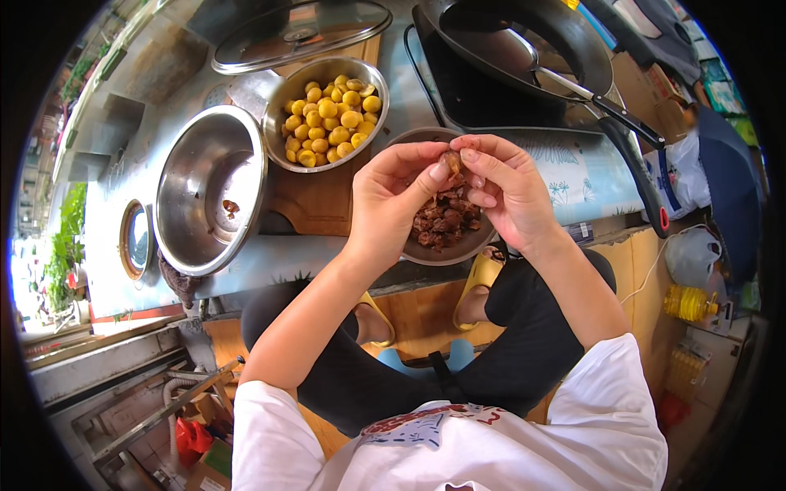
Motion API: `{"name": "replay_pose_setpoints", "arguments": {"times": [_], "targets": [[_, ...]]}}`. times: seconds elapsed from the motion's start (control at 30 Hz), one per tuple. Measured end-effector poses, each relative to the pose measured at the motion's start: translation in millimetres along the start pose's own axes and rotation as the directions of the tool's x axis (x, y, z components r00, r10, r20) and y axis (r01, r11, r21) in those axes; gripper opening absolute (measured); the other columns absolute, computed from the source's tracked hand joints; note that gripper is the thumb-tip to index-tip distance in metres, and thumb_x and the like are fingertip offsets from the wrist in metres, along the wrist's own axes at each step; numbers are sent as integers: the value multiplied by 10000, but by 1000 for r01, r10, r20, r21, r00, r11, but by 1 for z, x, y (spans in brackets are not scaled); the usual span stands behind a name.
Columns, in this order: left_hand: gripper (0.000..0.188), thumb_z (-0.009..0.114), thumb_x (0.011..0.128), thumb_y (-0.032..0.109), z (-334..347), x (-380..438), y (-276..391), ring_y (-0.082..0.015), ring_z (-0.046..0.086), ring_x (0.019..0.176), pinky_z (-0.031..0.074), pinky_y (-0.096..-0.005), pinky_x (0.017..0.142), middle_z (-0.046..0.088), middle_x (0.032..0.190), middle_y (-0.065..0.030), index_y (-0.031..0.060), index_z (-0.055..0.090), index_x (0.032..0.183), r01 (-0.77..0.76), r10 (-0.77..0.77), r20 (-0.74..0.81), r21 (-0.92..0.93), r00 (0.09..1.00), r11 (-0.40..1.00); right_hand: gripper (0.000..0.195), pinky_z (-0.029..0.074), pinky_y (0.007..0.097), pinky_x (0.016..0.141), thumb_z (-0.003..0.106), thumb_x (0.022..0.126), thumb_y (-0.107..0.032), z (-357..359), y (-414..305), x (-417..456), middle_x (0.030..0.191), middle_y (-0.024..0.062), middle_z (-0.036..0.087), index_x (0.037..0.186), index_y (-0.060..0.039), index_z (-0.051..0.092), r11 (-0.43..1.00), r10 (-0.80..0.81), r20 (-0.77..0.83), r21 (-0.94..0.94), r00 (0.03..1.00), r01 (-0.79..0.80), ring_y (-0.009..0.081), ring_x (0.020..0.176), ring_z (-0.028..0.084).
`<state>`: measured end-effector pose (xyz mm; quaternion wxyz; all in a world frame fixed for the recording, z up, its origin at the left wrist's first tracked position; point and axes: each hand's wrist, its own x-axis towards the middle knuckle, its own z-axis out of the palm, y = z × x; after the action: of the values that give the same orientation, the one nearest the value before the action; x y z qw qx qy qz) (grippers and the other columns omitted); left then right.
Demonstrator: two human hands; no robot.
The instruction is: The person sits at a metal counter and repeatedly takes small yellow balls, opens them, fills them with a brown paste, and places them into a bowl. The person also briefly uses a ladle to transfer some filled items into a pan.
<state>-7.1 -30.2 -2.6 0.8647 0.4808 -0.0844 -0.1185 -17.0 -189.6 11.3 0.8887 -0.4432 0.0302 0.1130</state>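
Note:
My left hand (393, 196) and my right hand (513, 184) meet over a brown bowl (439, 260), pinching a small brown, wet-looking piece of food (453, 163) between the fingertips. Dark reddish-brown shreds or peels (447, 220) fill much of that bowl. Behind my left hand, a steel bowl (382, 126) holds many round yellow egg-yolk-like balls (328, 116). A larger steel basin (169, 202) at the left has a small brown scrap (231, 208) on its inner surface. What the piece between my fingers is exactly, I cannot tell.
A glass lid (301, 37) lies behind the yolk-like balls. A wooden board (313, 202) is under their bowl. At the back right, a dark wok (583, 37) with a spatula (571, 83) rests on a black cooktop (479, 101). A small round container (136, 239) stands at the left edge.

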Motion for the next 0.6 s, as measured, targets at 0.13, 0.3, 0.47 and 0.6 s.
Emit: {"name": "replay_pose_setpoints", "arguments": {"times": [0.13,0.3,0.47,0.6], "targets": [[180,624,861,70,-3,5,1,-125,626,828,524,-246,774,651,945,-94,-26,608,1013,88,-85,23,-124,996,988,187,347,136,492,606,836,10,2,-2,-1,847,26,642,1019,-1,644,963,-162,95,-203,982,178,-2,630,484],[185,615,870,91,-9,10,8,-100,616,823,518,-209,727,642,963,-79,-20,620,1017,131,-128,81,-30,988,991,188,336,130,457,621,835,-5,0,0,3,804,22,645,1022,-8,640,940,-171,97,-281,980,192,-1,576,489],[232,661,836,119,-8,16,24,-122,641,780,534,-222,735,659,877,-102,-58,642,986,94,-118,77,265,990,960,140,304,132,436,634,834,-77,-2,5,7,808,-13,609,967,-38,619,945,-175,60,-268,983,185,-12,525,424],[264,644,862,172,-3,22,18,-91,628,760,517,-183,678,661,851,-91,-77,653,949,12,-49,109,311,993,950,132,321,127,396,582,861,-88,-3,1,6,759,-28,564,987,-48,574,937,-191,-2,-299,982,182,-10,516,429]]}}
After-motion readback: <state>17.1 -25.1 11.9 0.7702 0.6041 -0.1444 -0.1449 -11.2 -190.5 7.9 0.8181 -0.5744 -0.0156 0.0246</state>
